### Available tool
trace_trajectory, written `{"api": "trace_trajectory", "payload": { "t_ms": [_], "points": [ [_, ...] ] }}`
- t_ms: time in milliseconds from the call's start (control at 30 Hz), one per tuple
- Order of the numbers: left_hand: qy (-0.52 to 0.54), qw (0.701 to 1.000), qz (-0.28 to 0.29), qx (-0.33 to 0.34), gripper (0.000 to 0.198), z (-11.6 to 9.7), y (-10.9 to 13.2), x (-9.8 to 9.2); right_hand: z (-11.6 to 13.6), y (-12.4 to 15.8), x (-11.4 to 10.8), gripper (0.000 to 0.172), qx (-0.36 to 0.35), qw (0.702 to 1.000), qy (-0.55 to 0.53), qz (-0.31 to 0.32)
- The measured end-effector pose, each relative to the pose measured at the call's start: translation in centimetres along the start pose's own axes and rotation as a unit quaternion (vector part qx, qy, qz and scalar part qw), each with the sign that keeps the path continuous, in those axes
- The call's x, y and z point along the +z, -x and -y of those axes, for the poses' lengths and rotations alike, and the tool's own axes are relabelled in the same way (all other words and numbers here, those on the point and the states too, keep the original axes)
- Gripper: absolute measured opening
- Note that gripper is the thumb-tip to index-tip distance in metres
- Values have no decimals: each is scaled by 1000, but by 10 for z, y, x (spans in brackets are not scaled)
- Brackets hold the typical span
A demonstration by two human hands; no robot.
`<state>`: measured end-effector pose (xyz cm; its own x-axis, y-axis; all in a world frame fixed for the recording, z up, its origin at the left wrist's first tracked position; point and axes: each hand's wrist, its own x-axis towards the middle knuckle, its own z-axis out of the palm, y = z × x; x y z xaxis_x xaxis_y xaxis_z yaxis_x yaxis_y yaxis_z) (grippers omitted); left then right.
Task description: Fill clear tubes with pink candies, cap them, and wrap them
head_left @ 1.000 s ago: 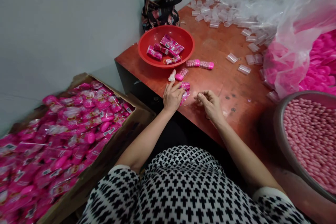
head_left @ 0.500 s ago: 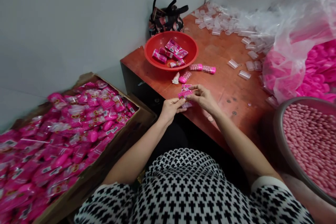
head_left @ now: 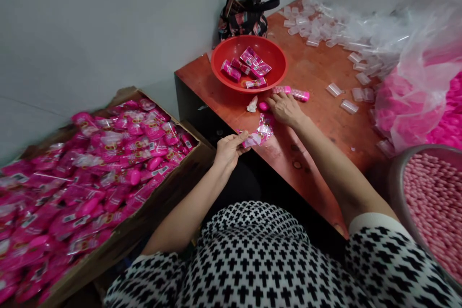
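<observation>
Between the thumb and fingers of my left hand [head_left: 231, 149] is a pink printed plastic wrapper [head_left: 253, 140], by the table's front edge. Another shiny pink wrapper [head_left: 266, 123] lies on the table just beyond it. My right hand [head_left: 287, 109] is closed over a small clear tube of pink balls; only its pink cap [head_left: 264, 106] shows, the rest hidden under the fingers. Two more filled tubes, a nearer one [head_left: 281, 89] and a farther one [head_left: 300, 95], lie end to end past my fingertips. A crumpled white scrap [head_left: 252, 104] sits left of the cap.
A red bowl [head_left: 220, 74] with several pink wrapped pieces stands behind. Left is a cardboard box [head_left: 173, 175] full of pink packets. Empty clear tubes [head_left: 335, 89], a bag of pink caps [head_left: 407, 101] and a tub [head_left: 397, 187] of pink balls are right. A handbag [head_left: 243, 21] sits behind the bowl.
My right hand has let go of the wrapper and moved forward onto the capped tube. My left hand keeps the wrapper, slightly lower. The view has shifted a little left.
</observation>
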<state>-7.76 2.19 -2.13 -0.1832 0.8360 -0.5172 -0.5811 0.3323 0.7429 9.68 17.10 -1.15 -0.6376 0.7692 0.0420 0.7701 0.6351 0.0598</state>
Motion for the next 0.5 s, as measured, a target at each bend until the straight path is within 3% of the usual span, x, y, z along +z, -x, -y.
{"api": "trace_trajectory", "payload": {
  "t_ms": [100,167,233,300,367,433,500],
  "points": [
    [40,999,4,-1,27,-1,-2,2,1,18,-3,34,76,995,-63,-33],
    [65,998,12,-10,23,-2,-2,5,11,40,-9,29,155,965,-199,-76],
    [81,996,11,-28,20,-4,-2,9,30,69,-17,29,200,888,-400,-103],
    [90,995,7,-44,17,-4,-1,13,56,99,-23,34,188,781,-588,-94],
    [98,994,6,-45,17,-3,1,18,83,124,-26,35,202,704,-675,-84],
    [112,993,10,-36,18,1,4,25,105,139,-26,35,221,672,-702,-81],
    [126,991,18,-27,20,6,8,31,118,145,-23,36,239,661,-706,-89]
  ]
}}
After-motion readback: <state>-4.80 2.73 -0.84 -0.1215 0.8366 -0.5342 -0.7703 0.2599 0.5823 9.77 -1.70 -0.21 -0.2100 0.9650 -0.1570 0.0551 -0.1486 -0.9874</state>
